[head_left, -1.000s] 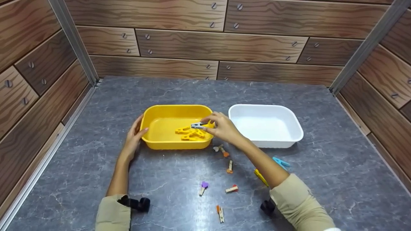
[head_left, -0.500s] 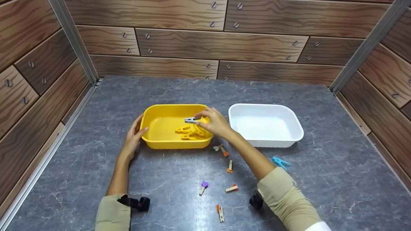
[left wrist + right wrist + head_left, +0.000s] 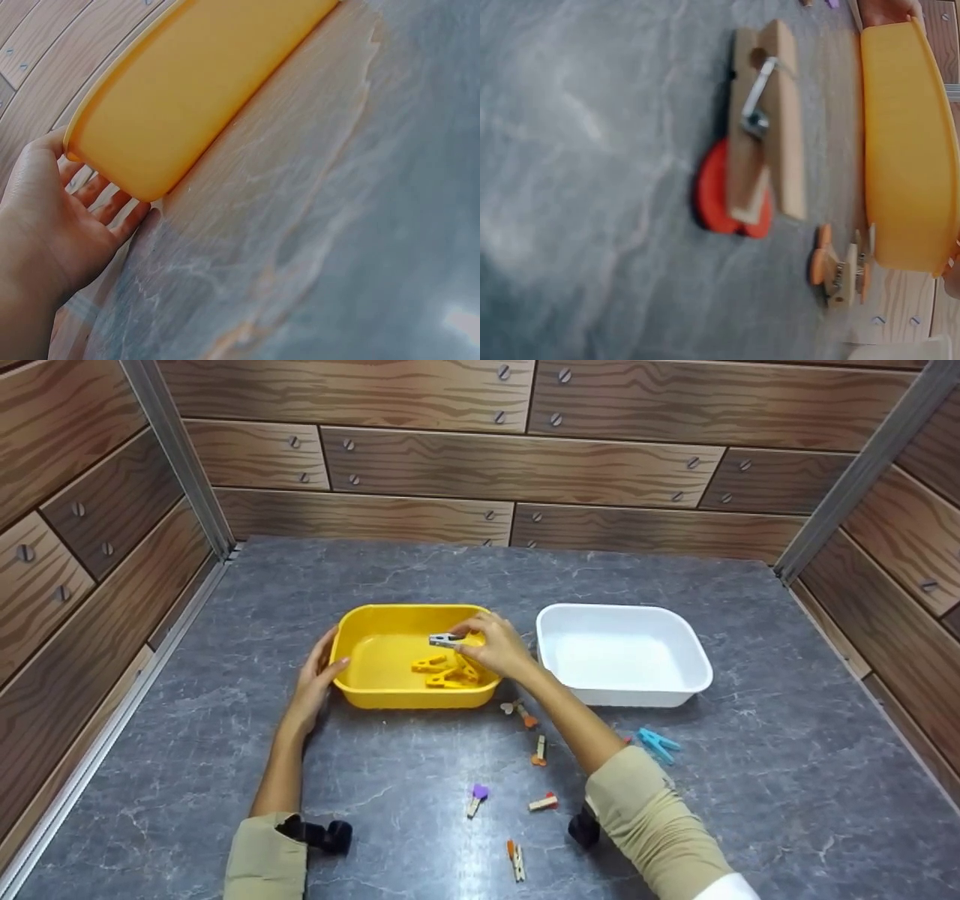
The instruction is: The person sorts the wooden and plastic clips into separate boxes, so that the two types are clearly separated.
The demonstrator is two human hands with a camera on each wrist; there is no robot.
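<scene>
My left hand (image 3: 311,690) grips the left end of the yellow tub (image 3: 412,700), thumb over the rim and fingers along the outer wall; the left wrist view shows the fingers against the tub's side (image 3: 172,112). Over the tub's right part, my right hand (image 3: 495,645) pinches a grey clothespin (image 3: 444,640) between thumb and fingers. Several yellow clothespins (image 3: 450,679) lie beneath it on the tub floor, partly overlapping. In the right wrist view the right hand is mostly cut off at the edge, and the grey clothespin does not show.
A white tub (image 3: 622,697) stands right of the yellow one. On the grey table lie a blue clothespin (image 3: 658,744) and several small wooden clothespins with coloured hearts, such as a purple one (image 3: 479,793) and a red one (image 3: 769,135). Wood-patterned panels (image 3: 420,465) enclose the table.
My right hand has moved left and slightly away with the grey clothespin, further over the yellow tub. The right forearm now covers the yellow clothespin on the table. My left hand stays put.
</scene>
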